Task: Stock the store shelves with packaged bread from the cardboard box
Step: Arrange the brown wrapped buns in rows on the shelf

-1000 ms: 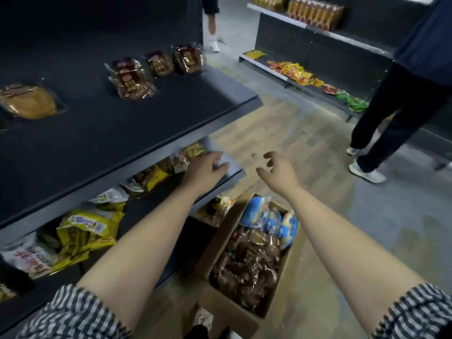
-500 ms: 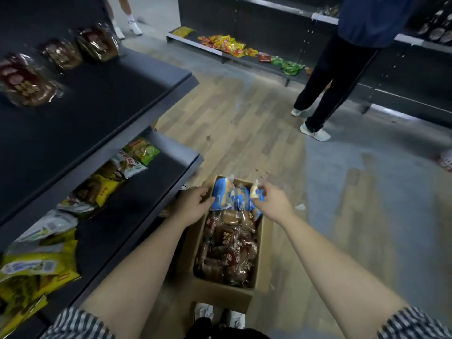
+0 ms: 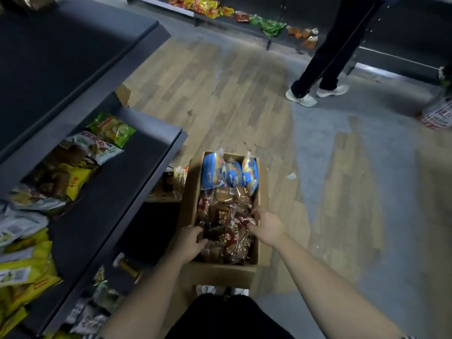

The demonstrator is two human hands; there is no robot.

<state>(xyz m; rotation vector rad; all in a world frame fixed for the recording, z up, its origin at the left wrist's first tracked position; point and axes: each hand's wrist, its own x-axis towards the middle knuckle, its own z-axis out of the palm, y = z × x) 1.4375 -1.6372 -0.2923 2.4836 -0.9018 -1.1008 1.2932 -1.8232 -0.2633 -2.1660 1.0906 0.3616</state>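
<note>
While both hands reach down into it, the cardboard box (image 3: 193, 192) stands open on the floor (image 3: 220, 94), just beside the end of the lower shelf (image 3: 137, 172). Bread packets (image 3: 227, 196) in clear wrap with dark red labels fill most of the box. Three blue packets (image 3: 230, 172) stand upright at its far end.

The left hand (image 3: 190, 241) sits at the near left of the box, its fingers (image 3: 200, 241) curled round the edge of one of the bread packets. The right hand (image 3: 269, 227) is at the near right. Its fingers (image 3: 256, 212) and thumb are bent and pinch the wrap of the packets between them. The packets both hands hold lie inside the box, touching those under them.

Green, white and yellow snack bags (image 3: 110, 128) lie in a row along the back of the lower shelf. Above it, the upper shelf (image 3: 73, 57) shows a dark bare top.

Across the aisle another person's legs (image 3: 327, 52), in dark trousers and white shoes, stand near a far shelf (image 3: 171, 8) that carries bright snack packs (image 3: 269, 25).
</note>
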